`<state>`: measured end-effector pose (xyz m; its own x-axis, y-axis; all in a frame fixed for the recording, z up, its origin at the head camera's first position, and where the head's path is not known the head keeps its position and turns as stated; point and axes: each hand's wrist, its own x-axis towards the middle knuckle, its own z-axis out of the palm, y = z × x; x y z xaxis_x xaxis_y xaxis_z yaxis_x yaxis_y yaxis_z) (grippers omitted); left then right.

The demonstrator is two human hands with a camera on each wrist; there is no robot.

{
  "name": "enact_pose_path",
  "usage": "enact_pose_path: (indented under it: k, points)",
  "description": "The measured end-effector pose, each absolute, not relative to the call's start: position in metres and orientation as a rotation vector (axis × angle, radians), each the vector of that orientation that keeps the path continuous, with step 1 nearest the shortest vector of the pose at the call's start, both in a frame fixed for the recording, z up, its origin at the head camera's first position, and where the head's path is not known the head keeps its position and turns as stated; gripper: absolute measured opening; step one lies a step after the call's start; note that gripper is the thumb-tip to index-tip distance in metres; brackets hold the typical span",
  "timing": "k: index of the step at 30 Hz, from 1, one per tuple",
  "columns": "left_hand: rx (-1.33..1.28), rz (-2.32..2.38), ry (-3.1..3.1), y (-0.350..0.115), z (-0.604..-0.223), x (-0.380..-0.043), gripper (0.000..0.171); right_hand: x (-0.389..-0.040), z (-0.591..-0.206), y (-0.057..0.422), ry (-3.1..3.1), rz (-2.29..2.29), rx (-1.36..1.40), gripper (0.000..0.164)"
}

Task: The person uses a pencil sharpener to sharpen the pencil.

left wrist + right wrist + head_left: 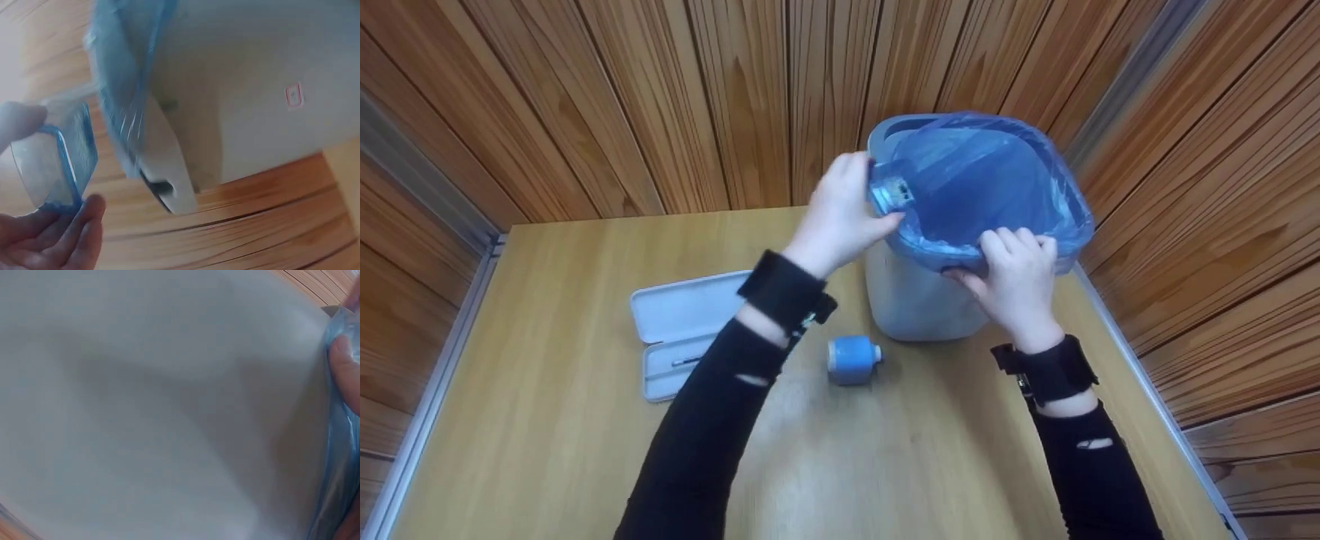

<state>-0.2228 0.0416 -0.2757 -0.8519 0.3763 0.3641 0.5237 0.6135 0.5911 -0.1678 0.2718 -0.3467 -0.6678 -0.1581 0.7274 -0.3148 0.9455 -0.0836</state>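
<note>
A pale waste bin (922, 300) stands at the back right with a translucent blue bin bag (982, 180) in its mouth. The bag's edge is folded over the front and right of the rim. My left hand (844, 214) holds a clear blue plastic box (62, 152) at the left of the bin's mouth, thumb on one side and fingers on the other. In the left wrist view the box is apart from the bag. My right hand (1020, 277) grips the front rim through the bag, its thumb (346, 371) outside against the blue film.
A small blue cylinder with a whitish end (851, 360) lies on the wooden table (562, 450) in front of the bin. An open white case (682, 307) with a thin pen-like stick (686, 361) inside lies to the left, partly behind my left sleeve. Wood-panelled walls (735, 97) enclose the back and sides.
</note>
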Motion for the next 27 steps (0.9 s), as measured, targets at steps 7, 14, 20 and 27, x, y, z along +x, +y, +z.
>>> enact_pose_path:
  k: [7,14,20,27]
  points:
    - [-1.003,0.013,-2.249,0.080,-0.274,-0.225,0.028,-0.168,-0.347,0.268,-2.334,0.237,0.329,0.050]
    - [-1.349,0.508,-1.623,0.084,-0.283,-0.228,0.037,-0.168,-0.349,0.265,-2.303,0.246,0.334,0.053]
    - [-1.324,0.424,-1.592,0.073,-0.286,-0.232,0.034,-0.172,-0.349,0.261,-2.290,0.257,0.360,0.052]
    - [-0.966,-0.503,-2.229,0.043,-0.290,-0.233,0.041,-0.176,-0.348,0.265,-2.342,0.281,0.403,0.056]
